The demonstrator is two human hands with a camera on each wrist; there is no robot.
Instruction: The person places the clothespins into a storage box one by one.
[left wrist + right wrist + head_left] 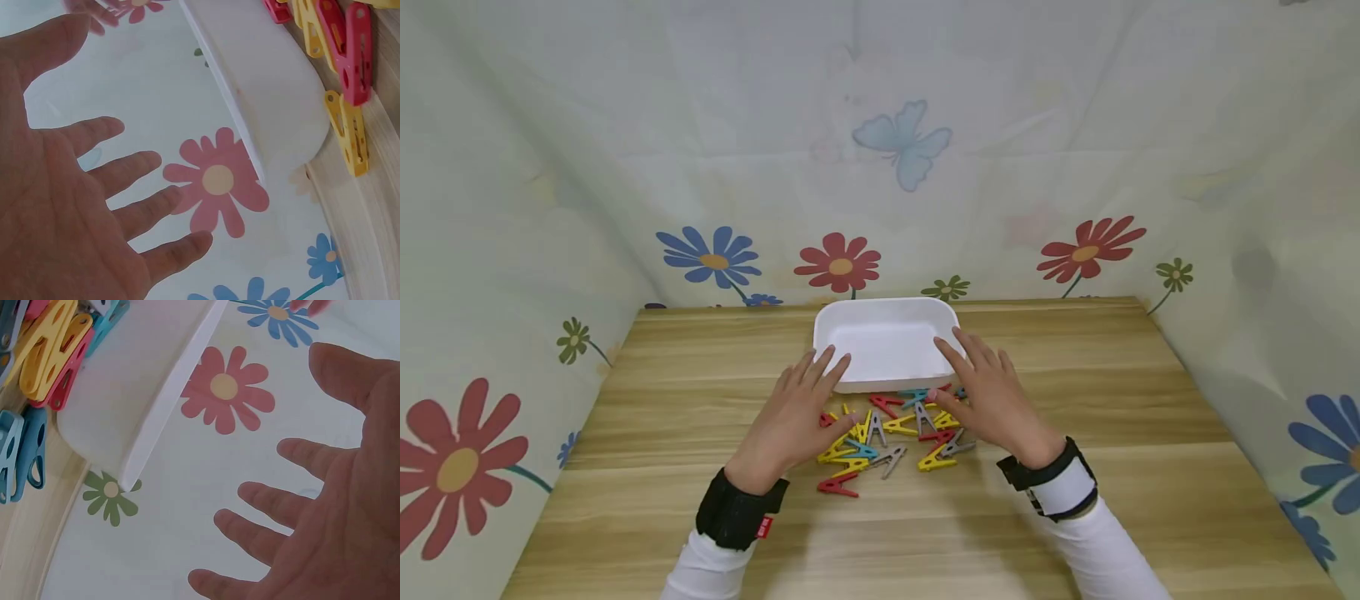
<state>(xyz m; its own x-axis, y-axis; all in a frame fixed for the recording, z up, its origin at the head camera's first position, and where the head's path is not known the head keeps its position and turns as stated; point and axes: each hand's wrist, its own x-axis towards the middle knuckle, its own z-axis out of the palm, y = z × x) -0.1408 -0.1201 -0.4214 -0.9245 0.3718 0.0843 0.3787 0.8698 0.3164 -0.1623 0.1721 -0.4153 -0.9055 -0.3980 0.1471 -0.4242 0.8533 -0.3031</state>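
Observation:
A white rectangular tray [887, 342] sits toward the back of the table, its inside bare. In front of it lies a loose pile of plastic clothespins [898, 425] in red, yellow, blue and grey. My left hand [793, 417] hovers by the tray's left front corner with fingers spread, holding nothing; its palm shows in the left wrist view. Over the right side of the pile is my right hand [992, 404], fingers also spread and nothing held. From the wrist views both hands are apart from the tray. Some clothespins are hidden beneath the hands in the head view.
The wood-grain table [700, 367] reaches back to a hanging cloth [760, 167] printed with flowers and a butterfly. That cloth also stands along the left and right sides. Black straps [741, 508] are around both wrists.

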